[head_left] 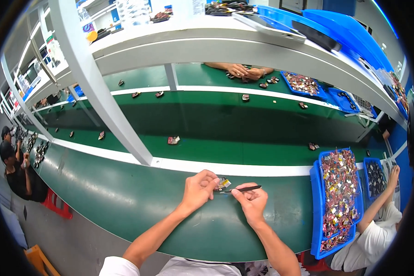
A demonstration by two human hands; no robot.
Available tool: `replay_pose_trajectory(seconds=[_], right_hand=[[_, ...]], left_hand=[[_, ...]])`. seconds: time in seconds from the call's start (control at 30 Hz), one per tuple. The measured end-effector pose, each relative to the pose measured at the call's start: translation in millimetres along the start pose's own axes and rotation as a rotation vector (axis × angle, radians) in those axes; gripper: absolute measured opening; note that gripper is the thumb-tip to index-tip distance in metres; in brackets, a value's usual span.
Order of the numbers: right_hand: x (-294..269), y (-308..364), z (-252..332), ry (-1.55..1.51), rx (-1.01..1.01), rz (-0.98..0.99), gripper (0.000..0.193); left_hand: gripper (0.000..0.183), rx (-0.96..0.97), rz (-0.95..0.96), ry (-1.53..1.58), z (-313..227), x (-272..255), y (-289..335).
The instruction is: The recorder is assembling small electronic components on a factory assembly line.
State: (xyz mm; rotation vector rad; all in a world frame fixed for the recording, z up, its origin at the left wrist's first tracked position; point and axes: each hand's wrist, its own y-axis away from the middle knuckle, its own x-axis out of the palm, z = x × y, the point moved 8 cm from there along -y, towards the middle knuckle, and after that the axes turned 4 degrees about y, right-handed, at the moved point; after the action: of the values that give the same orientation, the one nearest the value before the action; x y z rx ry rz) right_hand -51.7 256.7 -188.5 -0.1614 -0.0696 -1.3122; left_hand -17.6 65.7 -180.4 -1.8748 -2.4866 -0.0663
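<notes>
My left hand (199,189) is closed, pinching a small electronic part (223,184) with a yellow label and dark edges between thumb and fingertips. In my right hand (252,202) is a slim black pen-shaped tool (249,188), gripped between thumb and fingers. Its thin tip points left, close beside the lower edge of the part; I cannot tell whether they touch. Both hands are just above the green worktable (147,198). The fingers cover part of the electronic piece.
Right of my hands stands a blue bin (315,207) heaped with small wired parts. Beyond the white rail runs a green conveyor belt (216,154) with scattered parts. A grey post (101,87) and overhead shelf (244,50) frame it. Co-workers sit left, right and opposite.
</notes>
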Motion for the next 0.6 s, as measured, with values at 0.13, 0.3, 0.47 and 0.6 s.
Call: replay_pose_trajectory(seconds=[0.13, 0.3, 0.47, 0.6], right_hand=[[2.4, 2.9, 7.7, 0.13, -0.147, -0.031, 0.013], [5.7, 4.9, 14.9, 0.279, -0.233, -0.047, 0.012], [9.0, 8.3, 20.1, 0.46, -0.356, -0.067, 0.014], [8.5, 8.7, 17.1, 0.469, -0.347, -0.066, 0.015]], left_hand=[[0.01, 0.047, -0.027, 0.042, 8.3, -4.0, 7.7], [0.009, 0.143, 0.001, -0.011, 11.0, -0.8, 9.9], [0.011, 0.189, -0.011, -0.032, 10.9, -0.5, 8.2], [0.012, 0.169, -0.004, -0.018, 13.7, 0.4, 8.3]])
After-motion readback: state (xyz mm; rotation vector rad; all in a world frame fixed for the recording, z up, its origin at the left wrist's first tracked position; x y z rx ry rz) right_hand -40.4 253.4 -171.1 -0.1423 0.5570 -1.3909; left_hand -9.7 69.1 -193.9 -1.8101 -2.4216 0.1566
